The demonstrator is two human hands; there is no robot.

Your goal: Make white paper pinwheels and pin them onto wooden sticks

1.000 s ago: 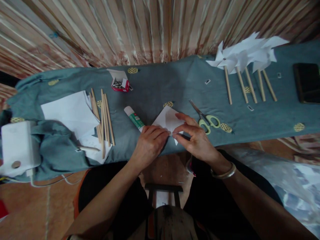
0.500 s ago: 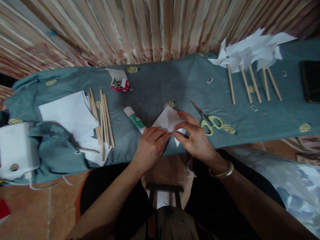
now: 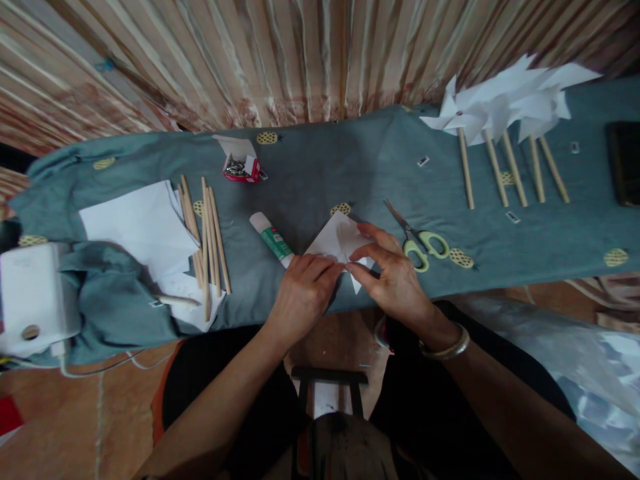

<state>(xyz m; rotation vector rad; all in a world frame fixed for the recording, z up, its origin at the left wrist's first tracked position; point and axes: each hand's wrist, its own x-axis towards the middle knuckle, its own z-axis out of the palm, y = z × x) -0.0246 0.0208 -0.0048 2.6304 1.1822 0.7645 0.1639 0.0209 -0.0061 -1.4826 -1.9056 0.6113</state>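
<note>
Currently | two hands (image 3: pixel 306 287) (image 3: pixel 394 272) on one paper (image 3: pixel 334 237) | five pinwheel sticks (image 3: pixel 514 168)

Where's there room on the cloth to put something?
Bare cloth lies between the red box and pinwheels, and right of the scissors. Crowded: around the left hand, right hand, paper and glue stick; also where loose sticks overlap sheets.

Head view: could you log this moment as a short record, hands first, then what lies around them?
Left hand: fingers on the white paper
Right hand: thumb and forefinger at the same paper; grip too small to tell
Glue stick: slanted, beside the left hand
Scissors: green-handled, on the cloth, right of the right hand
Box: red, open, metal pieces inside
Wooden sticks: at left, partly over white sheets
Pinwheels: white, at right, overlapping
</note>
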